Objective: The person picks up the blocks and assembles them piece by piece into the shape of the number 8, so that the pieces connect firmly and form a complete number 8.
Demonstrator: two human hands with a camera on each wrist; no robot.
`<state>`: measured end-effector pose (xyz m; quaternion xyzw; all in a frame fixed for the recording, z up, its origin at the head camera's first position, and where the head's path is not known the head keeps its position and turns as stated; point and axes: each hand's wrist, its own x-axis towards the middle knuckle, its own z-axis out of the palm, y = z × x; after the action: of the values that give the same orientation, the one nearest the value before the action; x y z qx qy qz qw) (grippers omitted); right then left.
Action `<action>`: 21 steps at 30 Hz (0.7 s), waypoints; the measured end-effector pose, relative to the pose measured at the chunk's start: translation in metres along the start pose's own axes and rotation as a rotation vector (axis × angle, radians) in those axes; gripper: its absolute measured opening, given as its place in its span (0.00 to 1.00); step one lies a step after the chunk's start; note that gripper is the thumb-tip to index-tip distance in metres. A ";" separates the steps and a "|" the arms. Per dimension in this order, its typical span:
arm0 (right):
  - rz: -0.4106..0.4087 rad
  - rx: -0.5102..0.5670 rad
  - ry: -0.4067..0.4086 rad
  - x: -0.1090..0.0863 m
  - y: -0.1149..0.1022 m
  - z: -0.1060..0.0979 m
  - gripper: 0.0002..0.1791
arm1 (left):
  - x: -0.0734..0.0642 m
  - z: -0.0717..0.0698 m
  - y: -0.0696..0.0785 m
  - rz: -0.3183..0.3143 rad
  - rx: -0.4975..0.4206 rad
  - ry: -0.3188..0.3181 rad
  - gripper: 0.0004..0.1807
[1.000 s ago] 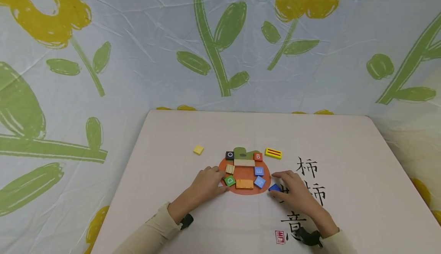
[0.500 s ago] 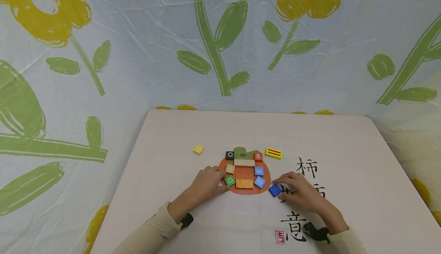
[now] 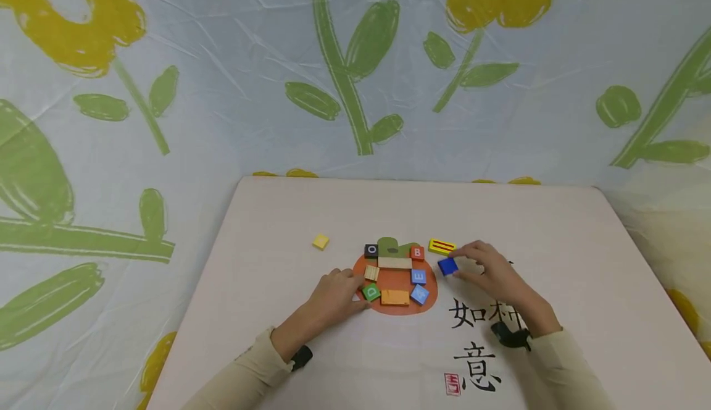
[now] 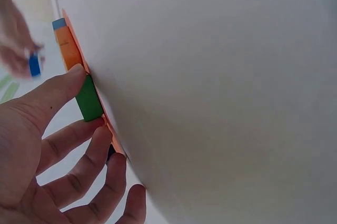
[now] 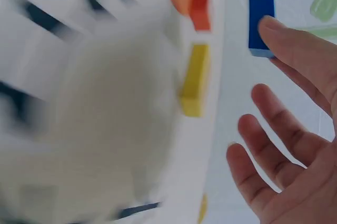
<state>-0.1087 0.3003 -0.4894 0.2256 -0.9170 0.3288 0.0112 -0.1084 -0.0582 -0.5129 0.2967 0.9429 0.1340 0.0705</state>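
My right hand (image 3: 494, 272) pinches a dark blue block (image 5: 260, 27) between thumb and index finger, held off the table in the right wrist view, the other fingers spread. My left hand (image 3: 335, 294) rests at the left edge of a printed orange persimmon (image 3: 391, 278). Its thumb and index finger lie at opposite ends of a green letter D block (image 4: 89, 102). Around the persimmon lie a black O block (image 3: 371, 251), a red B block (image 3: 417, 253), a blue E block (image 3: 418, 276), a light blue block (image 3: 419, 294), an orange block (image 3: 395, 297), a plain wooden strip (image 3: 395, 263) and a striped wooden block (image 3: 371, 273).
A yellow block with red stripes (image 3: 442, 247) lies just beyond the right fingertips. Farther left sits a pale yellow block (image 3: 320, 241). Black brush characters (image 3: 476, 367) are printed on the pale table (image 3: 278, 212). A flowered cloth (image 3: 233, 89) hangs behind.
My right hand has carried the dark blue block up and away from the persimmon's lower right, toward the yellow striped block. My left hand has stayed in place.
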 end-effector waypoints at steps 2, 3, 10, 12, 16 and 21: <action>0.001 0.011 0.005 0.023 0.007 -0.006 0.19 | 0.000 0.000 0.000 -0.004 -0.001 -0.002 0.21; 0.007 0.015 -0.006 0.035 0.011 -0.008 0.18 | 0.000 0.000 0.000 -0.003 -0.002 -0.003 0.20; 0.056 0.049 -0.157 0.096 0.028 -0.003 0.19 | 0.001 -0.002 0.002 -0.012 -0.002 -0.013 0.20; 0.062 0.061 -0.197 0.104 0.030 0.000 0.19 | 0.001 -0.002 0.002 -0.011 -0.001 -0.005 0.20; 0.050 0.068 -0.238 0.115 0.035 0.007 0.18 | 0.000 0.000 0.001 -0.007 0.006 0.018 0.20; 0.025 0.086 -0.265 0.125 0.037 0.014 0.17 | -0.001 0.001 -0.002 -0.021 0.012 0.019 0.21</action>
<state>-0.2346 0.2662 -0.5020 0.2560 -0.8983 0.3350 -0.1240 -0.1087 -0.0599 -0.5150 0.2860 0.9473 0.1305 0.0612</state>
